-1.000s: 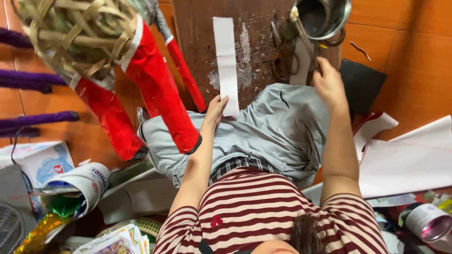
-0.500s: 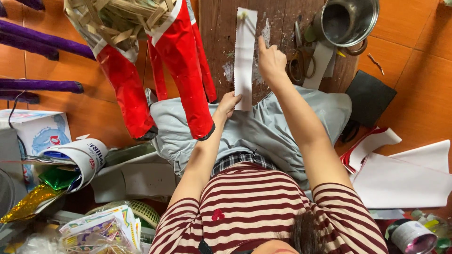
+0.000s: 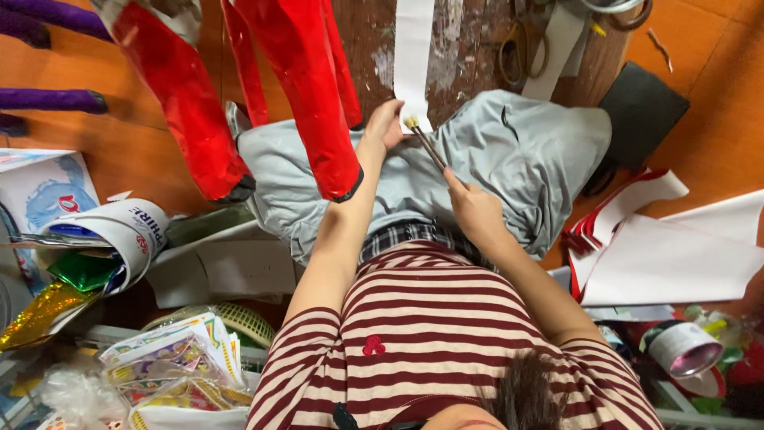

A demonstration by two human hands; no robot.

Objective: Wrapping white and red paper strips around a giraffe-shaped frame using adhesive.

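A long white paper strip [image 3: 414, 56] lies on a stained wooden board [image 3: 469, 48] in front of my knees. My left hand [image 3: 386, 126] presses down the strip's near end with its fingers. My right hand [image 3: 476, 209] grips a thin brush [image 3: 424, 142] by the handle, and the bristles touch the strip's near end beside my left fingers. My lap is covered by grey trousers [image 3: 509, 159].
Red foil-wrapped legs [image 3: 298, 87] of a woven frame hang at upper left. Purple rods [image 3: 48, 99] lie on the orange floor. Scissors [image 3: 521, 44] rest on the board. White and red paper sheets [image 3: 668, 255] lie to the right, paper rolls [image 3: 119, 231] to the left.
My right hand pulled back from the top of the strip to my lap, and the brush tip now sits at the strip's near end. The view shifted down; the metal bowl left the frame.
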